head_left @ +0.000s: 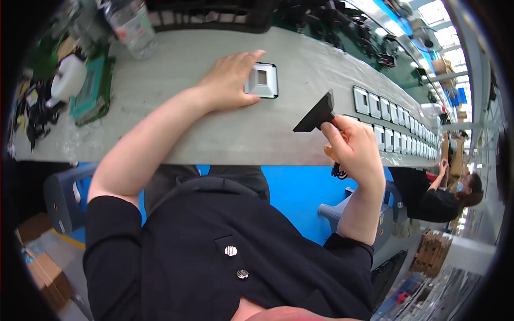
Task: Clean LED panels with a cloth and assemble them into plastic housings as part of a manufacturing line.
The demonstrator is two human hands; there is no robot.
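Observation:
On the grey tabletop lies a white square frame (271,81) with a black rim and a rectangular opening in its middle. My left hand (230,80) reaches over its left side, fingers spread, with the thumb by the near edge and the fingertips just past the far edge. Part of the frame is hidden under the hand. My right hand (356,147) is closed on a black flared plastic part (318,115), held above the front of the table. A dark cable (339,171) hangs below that hand, and something red shows at the part's narrow end.
Two rows of similar white frames (393,111) run along the table's right side. Farther left stand a clear bottle (134,32), a white container (69,75) and a green tray (91,88). A black crate (214,16) sits at the back. Another person (447,195) works at far right.

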